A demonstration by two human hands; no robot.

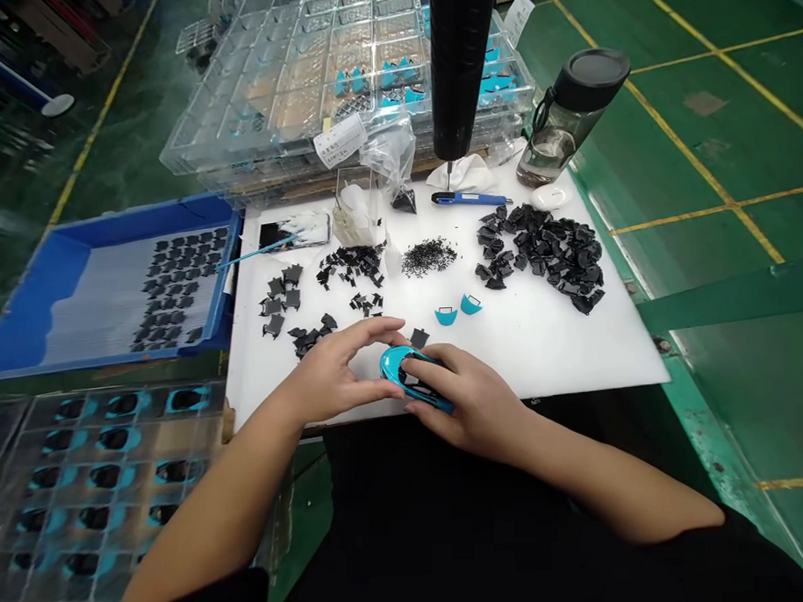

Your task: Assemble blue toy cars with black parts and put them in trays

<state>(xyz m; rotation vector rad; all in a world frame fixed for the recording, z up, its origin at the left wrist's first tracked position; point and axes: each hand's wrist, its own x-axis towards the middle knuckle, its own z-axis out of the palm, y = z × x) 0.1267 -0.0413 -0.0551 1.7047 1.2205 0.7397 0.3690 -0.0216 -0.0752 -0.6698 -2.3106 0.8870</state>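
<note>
Both hands meet at a blue toy car body (394, 363) with black parts inside, held over the front edge of the white board (561, 357). My right hand (471, 395) grips it from the right, a finger pressing on the black parts. My left hand (338, 369) curves around its left end, thumb and fingers at its sides. Just beyond the car lies a flat black piece (419, 337). Farther back are two small blue parts with thin dark frames, a left one (446, 317) and a right one (471, 305).
Piles of black parts (551, 247) and tiny screws (430, 258) lie on the board. A black screwdriver (456, 79) hangs above a blue cutter (473, 198). Clear trays (282, 86), a bottle (570, 119), a blue bin (96, 224) and a tray of blue bodies (144, 459) surround it.
</note>
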